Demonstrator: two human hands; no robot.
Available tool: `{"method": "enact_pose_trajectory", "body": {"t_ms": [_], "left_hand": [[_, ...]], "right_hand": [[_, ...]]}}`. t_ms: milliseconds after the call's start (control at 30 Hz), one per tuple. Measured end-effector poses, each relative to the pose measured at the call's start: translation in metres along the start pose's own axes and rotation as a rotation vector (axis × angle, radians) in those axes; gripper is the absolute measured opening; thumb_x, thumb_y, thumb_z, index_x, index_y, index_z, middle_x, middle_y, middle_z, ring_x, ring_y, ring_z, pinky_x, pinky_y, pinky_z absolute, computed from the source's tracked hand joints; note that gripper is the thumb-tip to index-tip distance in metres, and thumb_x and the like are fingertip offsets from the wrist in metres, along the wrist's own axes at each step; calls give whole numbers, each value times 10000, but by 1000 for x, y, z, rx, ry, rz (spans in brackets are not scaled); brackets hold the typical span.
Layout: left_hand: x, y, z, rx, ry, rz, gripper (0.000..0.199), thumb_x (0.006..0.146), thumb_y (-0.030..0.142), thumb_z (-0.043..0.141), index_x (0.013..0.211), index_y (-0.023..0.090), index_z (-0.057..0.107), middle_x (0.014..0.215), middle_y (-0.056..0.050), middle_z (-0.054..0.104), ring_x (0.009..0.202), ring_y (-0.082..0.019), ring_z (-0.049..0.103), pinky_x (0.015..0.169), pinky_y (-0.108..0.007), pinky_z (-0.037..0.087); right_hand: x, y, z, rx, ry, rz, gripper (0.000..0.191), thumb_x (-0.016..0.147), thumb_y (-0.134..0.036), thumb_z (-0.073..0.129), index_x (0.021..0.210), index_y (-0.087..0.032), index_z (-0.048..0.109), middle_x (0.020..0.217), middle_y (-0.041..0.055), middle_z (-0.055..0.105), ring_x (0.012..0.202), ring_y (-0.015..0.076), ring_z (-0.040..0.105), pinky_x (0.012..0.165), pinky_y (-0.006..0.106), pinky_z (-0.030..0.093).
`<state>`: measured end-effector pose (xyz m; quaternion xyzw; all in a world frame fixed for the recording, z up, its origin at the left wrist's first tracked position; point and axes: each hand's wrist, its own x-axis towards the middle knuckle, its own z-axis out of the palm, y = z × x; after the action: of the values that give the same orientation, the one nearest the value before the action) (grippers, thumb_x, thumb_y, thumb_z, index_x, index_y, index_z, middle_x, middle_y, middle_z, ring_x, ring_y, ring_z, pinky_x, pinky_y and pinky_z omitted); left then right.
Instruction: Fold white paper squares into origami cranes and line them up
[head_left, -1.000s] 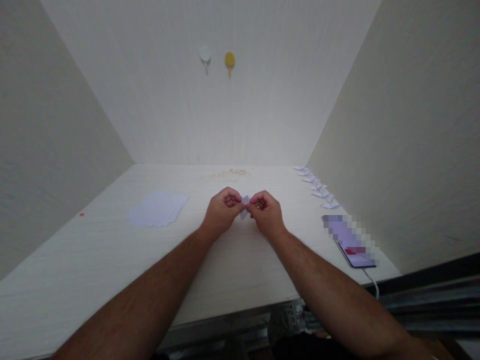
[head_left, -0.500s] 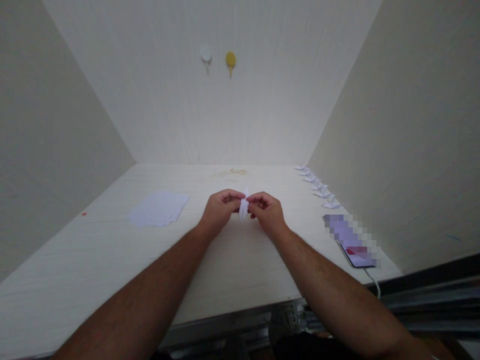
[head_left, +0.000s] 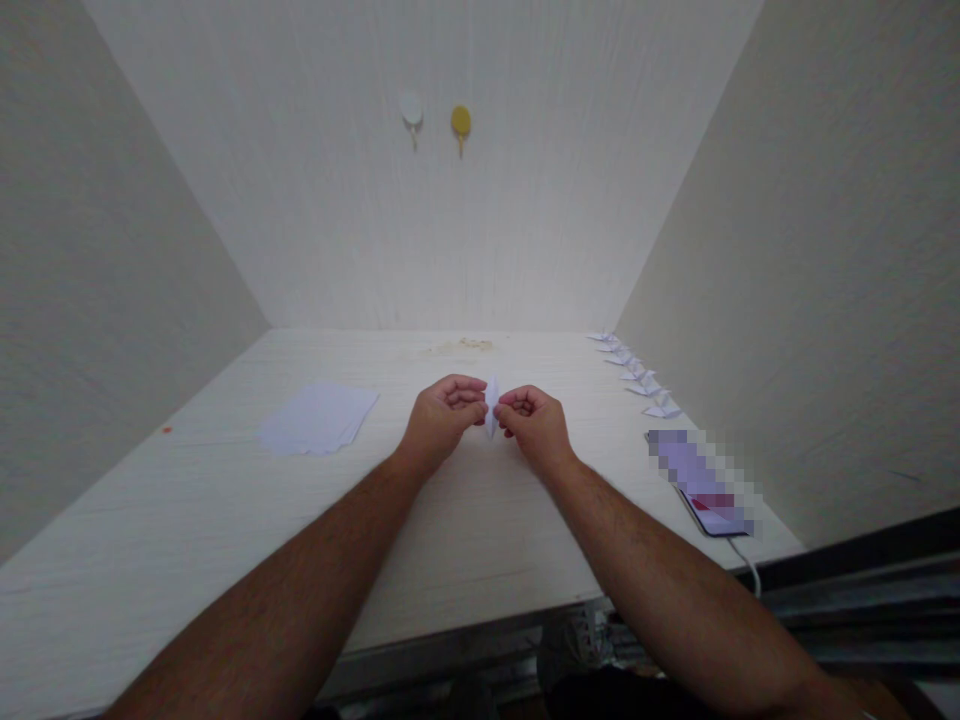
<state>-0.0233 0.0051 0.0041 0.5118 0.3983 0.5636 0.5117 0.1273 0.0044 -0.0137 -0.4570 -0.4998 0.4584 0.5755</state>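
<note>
A small folded white paper (head_left: 491,405) is held upright between my two hands, above the middle of the table. My left hand (head_left: 451,408) pinches its left side, thumb below and fingers curled above. From the right, my right hand (head_left: 528,414) grips the paper between thumb and fingertips. The paper is narrow and pointed at top and bottom; its finer folds are too small to make out.
A stack of white sheets (head_left: 319,417) lies at the left on the pale table (head_left: 465,560). Several folded paper pieces (head_left: 641,378) line the right wall. Nearer, a phone (head_left: 701,485) has a cable attached. Two hooks, white (head_left: 411,108) and yellow (head_left: 461,121), hang on the back wall.
The folded paper has turned slightly and shows a narrower, straighter outline. The fingers of my left hand have shifted a little on it; my right hand has barely moved.
</note>
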Motion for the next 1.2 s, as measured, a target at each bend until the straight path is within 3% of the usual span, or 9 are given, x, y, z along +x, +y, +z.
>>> {"method": "enact_pose_trajectory", "body": {"t_ms": [167,500,1200], "left_hand": [[0,-1,0,6,-3,-20,262,554,186,826,780,138,702,706,-15,719,642,-118,643,637,-261,514],[0,1,1,50,-27,-4,225,582,198,811,780,149,717,721,-18,721,656,-124,644,661,-274,526],[0,-1,0,38,-65,0,246,611,227,824,808,145,701,742,-26,716,662,-137,650,647,-281,532]], "right_hand": [[-1,-2,0,-39,-3,-11,198,624,-311,750,701,-187,617,541,-42,610,457,92,526,447,224,427],[-3,-5,2,-69,-11,4,196,622,-312,711,683,-208,557,511,-75,546,441,85,499,427,208,392],[-2,-5,1,33,-5,14,199,588,-250,734,689,-203,570,523,-74,568,430,84,504,418,210,399]]}}
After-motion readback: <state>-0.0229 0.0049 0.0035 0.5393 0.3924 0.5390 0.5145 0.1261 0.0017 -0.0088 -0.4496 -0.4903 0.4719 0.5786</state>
